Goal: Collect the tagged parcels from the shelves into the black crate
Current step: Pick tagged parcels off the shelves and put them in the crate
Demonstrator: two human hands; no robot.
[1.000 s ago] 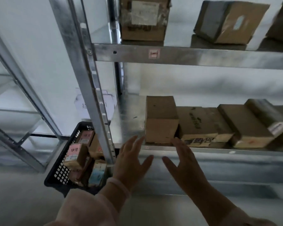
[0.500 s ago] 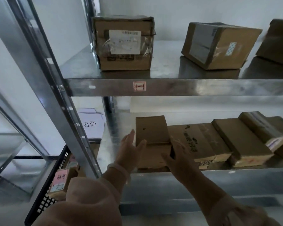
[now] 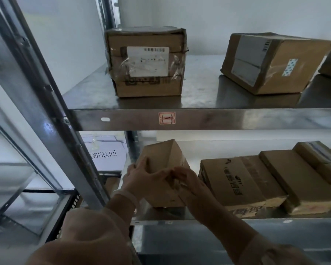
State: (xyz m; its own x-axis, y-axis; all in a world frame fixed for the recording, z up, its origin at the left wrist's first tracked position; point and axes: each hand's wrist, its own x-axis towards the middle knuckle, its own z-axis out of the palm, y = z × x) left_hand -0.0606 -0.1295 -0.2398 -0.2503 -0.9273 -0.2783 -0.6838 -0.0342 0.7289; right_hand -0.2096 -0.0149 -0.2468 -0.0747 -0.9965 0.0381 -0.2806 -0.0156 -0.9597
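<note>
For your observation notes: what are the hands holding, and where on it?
Both hands, left and right, grip the small cardboard box on the lower shelf, at its near end.

I am reading "期退回" on the white sign (image 3: 105, 153) hanging behind the left upright. I am seeing a barcode on the white label (image 3: 148, 61) of the upper-shelf box (image 3: 145, 64), its print too small, and dark characters on the flat lower-shelf box (image 3: 235, 180) too blurred to make out.
</note>
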